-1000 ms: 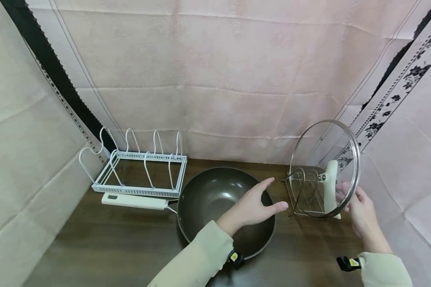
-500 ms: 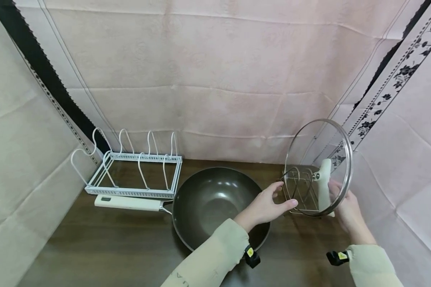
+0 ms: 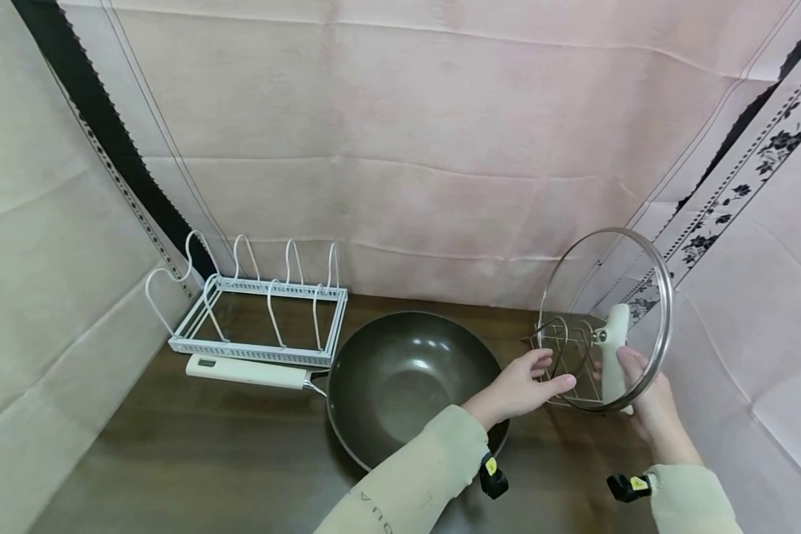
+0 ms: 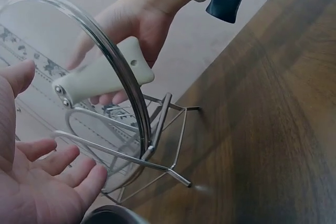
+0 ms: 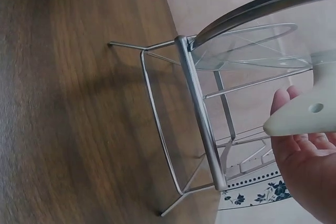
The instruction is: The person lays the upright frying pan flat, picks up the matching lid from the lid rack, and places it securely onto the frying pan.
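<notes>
A round glass pot lid (image 3: 664,311) with a metal rim and a cream handle (image 3: 615,348) stands on edge in a small metal wire rack (image 5: 202,114) at the right. My right hand (image 3: 656,408) grips the handle, thumb on the near side and fingers partly hidden behind it. My left hand (image 3: 523,386) is held beside the lid's left edge, palm toward the glass, fingers relaxed and holding nothing. Under my left forearm sits a dark wok (image 3: 400,378), its cream handle (image 3: 250,371) pointing left.
A white dish rack (image 3: 260,356) with upright loops stands at the back left, right behind the wok's handle. Pale cloth walls (image 3: 400,148) enclose the brown wooden table (image 3: 240,460) at the back and both sides.
My left hand has moved right, from over the wok to the lid's left edge. My right hand has gone from the lid's rim area to round its handle. The lid stays in the rack.
</notes>
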Tool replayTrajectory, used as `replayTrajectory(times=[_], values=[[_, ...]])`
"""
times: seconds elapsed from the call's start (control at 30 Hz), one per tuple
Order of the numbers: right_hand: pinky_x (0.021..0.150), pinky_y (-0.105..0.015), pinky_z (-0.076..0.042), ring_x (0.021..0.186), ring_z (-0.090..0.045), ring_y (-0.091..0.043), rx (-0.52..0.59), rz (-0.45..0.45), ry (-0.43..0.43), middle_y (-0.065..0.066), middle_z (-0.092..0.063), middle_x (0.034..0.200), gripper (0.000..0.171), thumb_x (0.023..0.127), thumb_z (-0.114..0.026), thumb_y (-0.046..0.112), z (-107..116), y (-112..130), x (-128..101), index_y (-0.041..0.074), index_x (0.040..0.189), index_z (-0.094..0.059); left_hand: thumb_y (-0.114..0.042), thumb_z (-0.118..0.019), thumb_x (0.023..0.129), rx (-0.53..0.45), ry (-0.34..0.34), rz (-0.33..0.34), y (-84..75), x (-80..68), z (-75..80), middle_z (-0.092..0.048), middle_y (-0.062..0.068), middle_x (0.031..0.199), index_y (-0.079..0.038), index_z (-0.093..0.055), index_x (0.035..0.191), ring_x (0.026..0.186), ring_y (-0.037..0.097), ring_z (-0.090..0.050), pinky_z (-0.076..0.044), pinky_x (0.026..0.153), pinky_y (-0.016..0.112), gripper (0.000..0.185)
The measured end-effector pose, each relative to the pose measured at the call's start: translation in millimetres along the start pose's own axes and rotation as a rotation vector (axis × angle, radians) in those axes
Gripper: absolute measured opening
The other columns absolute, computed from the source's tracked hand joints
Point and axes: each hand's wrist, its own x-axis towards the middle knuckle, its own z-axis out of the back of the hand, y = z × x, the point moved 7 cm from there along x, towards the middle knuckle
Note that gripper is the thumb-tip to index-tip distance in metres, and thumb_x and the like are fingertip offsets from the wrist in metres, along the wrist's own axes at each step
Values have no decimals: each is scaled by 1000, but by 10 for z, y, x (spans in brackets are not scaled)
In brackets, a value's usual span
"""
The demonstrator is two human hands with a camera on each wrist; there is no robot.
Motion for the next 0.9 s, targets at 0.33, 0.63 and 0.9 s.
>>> replayTrajectory(times=[0.33, 0.63, 0.9], values=[[77, -33, -55, 89, -68, -18, 58, -82, 13, 0, -70, 99, 28, 100, -51, 37, 35, -20, 73, 20, 123, -50, -37, -67, 91, 9, 99, 7, 96, 238, -196, -40, -4, 148, -22, -34, 150, 132, 12, -42, -40, 100, 27, 69], [77, -30, -53, 91, -67, -15, 99, -99, 56, 3, -70, 101, 16, 102, -48, 34, 133, -24, -61, 27, 115, -55, -35, -64, 93, 137, 111, 11, 83, 257, -417, -31, -5, 153, -22, -21, 154, 135, 9, -35, -35, 104, 29, 77], [78, -32, -54, 91, -68, -17, 163, -106, 118, -1, -70, 101, 18, 103, -46, 32, -8, -60, 40, 30, 116, -59, -32, -58, 96, 178, 73, -7, 105, 295, -291, -30, -4, 154, -14, -21, 155, 136, 10, -33, -33, 106, 28, 71]])
